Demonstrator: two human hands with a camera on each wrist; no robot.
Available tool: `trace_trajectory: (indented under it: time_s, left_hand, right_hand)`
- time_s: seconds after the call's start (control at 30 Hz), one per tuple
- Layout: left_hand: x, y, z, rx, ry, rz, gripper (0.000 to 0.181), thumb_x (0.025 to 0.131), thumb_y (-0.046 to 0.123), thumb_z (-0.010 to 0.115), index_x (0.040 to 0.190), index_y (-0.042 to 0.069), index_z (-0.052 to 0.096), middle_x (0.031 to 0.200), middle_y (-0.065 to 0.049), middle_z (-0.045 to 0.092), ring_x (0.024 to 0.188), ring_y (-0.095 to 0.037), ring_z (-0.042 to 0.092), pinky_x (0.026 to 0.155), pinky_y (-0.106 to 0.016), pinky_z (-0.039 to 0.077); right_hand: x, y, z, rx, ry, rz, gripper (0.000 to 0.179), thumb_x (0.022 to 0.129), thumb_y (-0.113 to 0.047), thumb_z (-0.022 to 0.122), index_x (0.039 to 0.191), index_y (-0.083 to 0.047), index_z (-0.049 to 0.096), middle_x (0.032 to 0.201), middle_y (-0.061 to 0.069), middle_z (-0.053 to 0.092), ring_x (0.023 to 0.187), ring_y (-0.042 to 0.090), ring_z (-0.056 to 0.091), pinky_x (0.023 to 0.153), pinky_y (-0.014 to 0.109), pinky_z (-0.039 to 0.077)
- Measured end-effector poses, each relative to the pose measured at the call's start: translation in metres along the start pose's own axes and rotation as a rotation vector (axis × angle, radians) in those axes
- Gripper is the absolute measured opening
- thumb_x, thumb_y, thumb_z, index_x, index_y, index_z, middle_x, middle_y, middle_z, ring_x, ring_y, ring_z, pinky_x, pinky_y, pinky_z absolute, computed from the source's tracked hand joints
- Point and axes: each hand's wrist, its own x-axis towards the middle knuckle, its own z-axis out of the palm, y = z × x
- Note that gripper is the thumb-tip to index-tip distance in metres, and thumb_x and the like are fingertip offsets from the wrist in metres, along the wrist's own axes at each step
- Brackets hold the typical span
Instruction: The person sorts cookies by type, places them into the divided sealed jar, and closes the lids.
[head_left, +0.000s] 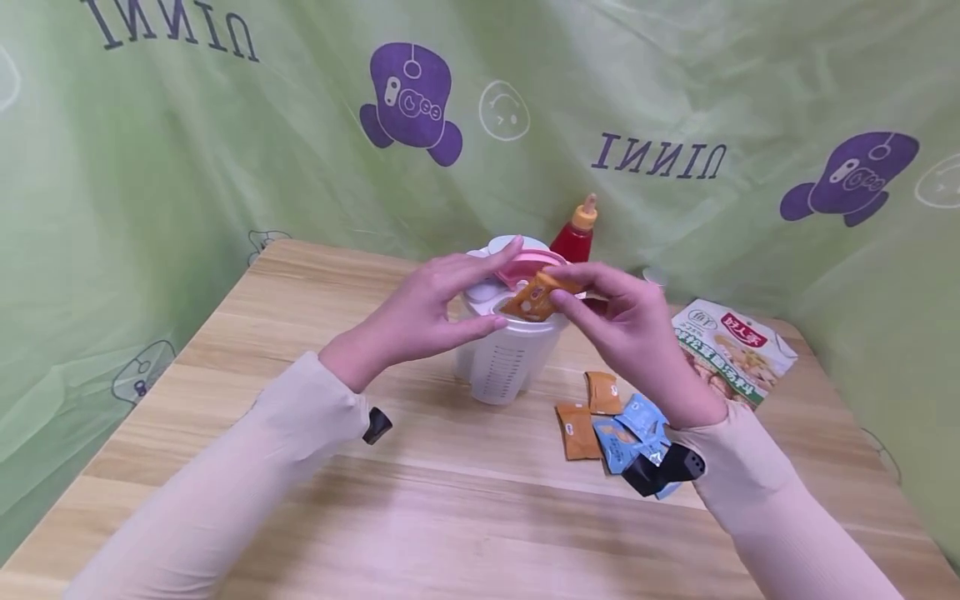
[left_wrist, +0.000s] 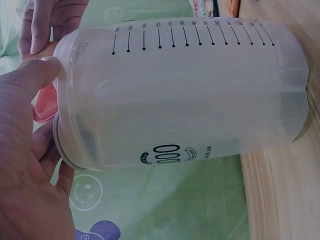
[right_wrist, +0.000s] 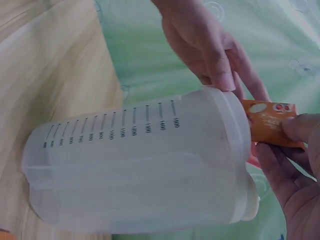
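Note:
A translucent storage canister (head_left: pixel 502 367) with printed scale marks and a white lid stands upright on the table. One pink flip cap (head_left: pixel 525 265) on its lid is raised. My left hand (head_left: pixel 420 312) spans the lid with fingers extended, the thumb touching the near rim. Between the thumb and fingers of my right hand (head_left: pixel 630 329) is an orange sachet (head_left: pixel 534 298), pinched and tilted, its lower end at the opening in the lid. The right wrist view shows the sachet (right_wrist: pixel 272 120) at the rim; whether part of it is inside is unclear.
Several orange sachets (head_left: pixel 578 433) and blue sachets (head_left: pixel 617 443) lie on the table right of the canister, partly under my right wrist. A printed food bag (head_left: pixel 731 350) lies farther right. Behind the canister stands a red squeeze bottle (head_left: pixel 573 240), near a green patterned curtain (head_left: pixel 300 150).

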Motion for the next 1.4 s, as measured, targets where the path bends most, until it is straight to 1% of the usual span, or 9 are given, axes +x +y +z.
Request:
trace_trajectory:
  time_s: [0.1, 0.2, 0.4, 0.57, 0.87, 1.13, 1.23, 1.3, 1.4]
  left_hand:
    - [0.0, 0.0, 0.001, -0.003, -0.002, 0.005, 0.08, 0.094, 0.025, 0.079, 0.162, 0.016, 0.039, 0.144, -0.005, 0.067, 0.132, -0.025, 0.063, 0.114, -0.046, 0.048]
    - [-0.001, 0.0, 0.001, -0.006, -0.002, -0.002, 0.079, 0.094, 0.026, 0.079, 0.162, 0.017, 0.04, 0.144, -0.005, 0.068, 0.131, -0.025, 0.063, 0.114, -0.046, 0.048]
    - [-0.002, -0.001, 0.001, -0.003, -0.002, -0.013, 0.079, 0.094, 0.027, 0.078, 0.162, 0.019, 0.04, 0.144, -0.005, 0.068, 0.132, -0.024, 0.063, 0.114, -0.048, 0.047]
    - [0.0, -0.001, 0.0, -0.011, -0.01, -0.009, 0.078, 0.094, 0.026, 0.079, 0.162, 0.018, 0.04, 0.142, -0.004, 0.069, 0.129, -0.024, 0.064, 0.113, -0.047, 0.048]
    - [-0.001, -0.001, -0.002, -0.016, -0.011, -0.028, 0.078, 0.093, 0.026, 0.08, 0.161, 0.019, 0.042, 0.142, -0.003, 0.069, 0.129, -0.023, 0.064, 0.111, -0.047, 0.048]
    - [-0.001, -0.002, -0.003, -0.014, -0.001, -0.028, 0.079, 0.092, 0.027, 0.082, 0.161, 0.019, 0.043, 0.139, -0.002, 0.071, 0.124, -0.022, 0.065, 0.11, -0.046, 0.047]
    - [0.0, -0.002, -0.003, -0.01, -0.003, -0.026, 0.08, 0.092, 0.027, 0.082, 0.161, 0.019, 0.043, 0.14, -0.003, 0.07, 0.125, -0.022, 0.065, 0.11, -0.046, 0.048]
    - [0.001, -0.002, -0.003, -0.006, -0.005, -0.024, 0.08, 0.092, 0.027, 0.082, 0.161, 0.019, 0.042, 0.141, -0.003, 0.07, 0.127, -0.023, 0.065, 0.111, -0.047, 0.048]
    - [0.003, -0.002, -0.003, -0.002, -0.008, -0.022, 0.081, 0.092, 0.028, 0.082, 0.161, 0.02, 0.041, 0.142, -0.003, 0.069, 0.129, -0.023, 0.065, 0.113, -0.046, 0.047]
  right_hand:
    - [-0.002, 0.002, 0.003, -0.051, -0.055, -0.039, 0.027, 0.094, 0.004, 0.073, 0.12, -0.003, 0.077, 0.114, 0.013, 0.08, 0.098, 0.002, 0.073, 0.086, 0.018, 0.061]
    - [-0.003, 0.003, 0.005, -0.08, -0.099, -0.067, 0.029, 0.093, 0.004, 0.074, 0.12, -0.004, 0.078, 0.112, 0.012, 0.08, 0.1, 0.001, 0.073, 0.09, 0.017, 0.06]
    - [-0.001, 0.005, 0.006, -0.122, -0.181, -0.058, 0.029, 0.092, 0.0, 0.077, 0.12, -0.008, 0.078, 0.112, 0.006, 0.081, 0.099, 0.009, 0.074, 0.09, 0.015, 0.059]
    - [-0.001, 0.006, 0.006, -0.145, -0.202, -0.038, 0.031, 0.091, -0.002, 0.078, 0.121, -0.008, 0.077, 0.114, 0.005, 0.08, 0.101, 0.015, 0.075, 0.09, 0.014, 0.058]
    - [-0.001, 0.005, 0.007, -0.153, -0.225, -0.031, 0.032, 0.093, -0.003, 0.077, 0.125, -0.008, 0.074, 0.12, 0.006, 0.079, 0.106, 0.016, 0.075, 0.093, 0.013, 0.057]
    - [-0.003, 0.004, 0.005, -0.163, -0.218, -0.045, 0.029, 0.093, -0.001, 0.076, 0.121, -0.007, 0.075, 0.118, 0.007, 0.079, 0.106, 0.017, 0.075, 0.093, 0.013, 0.057]
    - [-0.003, 0.004, 0.0, -0.132, -0.206, -0.039, 0.029, 0.094, 0.001, 0.074, 0.122, -0.006, 0.074, 0.12, 0.008, 0.078, 0.109, 0.013, 0.074, 0.095, 0.015, 0.057]
    - [-0.003, 0.004, -0.005, -0.092, -0.171, -0.026, 0.027, 0.095, 0.002, 0.072, 0.121, -0.004, 0.074, 0.12, 0.01, 0.078, 0.109, 0.012, 0.073, 0.095, 0.017, 0.058]
    - [-0.004, 0.005, -0.014, -0.023, -0.073, 0.007, 0.022, 0.097, 0.003, 0.069, 0.118, -0.001, 0.075, 0.116, 0.01, 0.078, 0.103, 0.011, 0.074, 0.09, 0.018, 0.06]
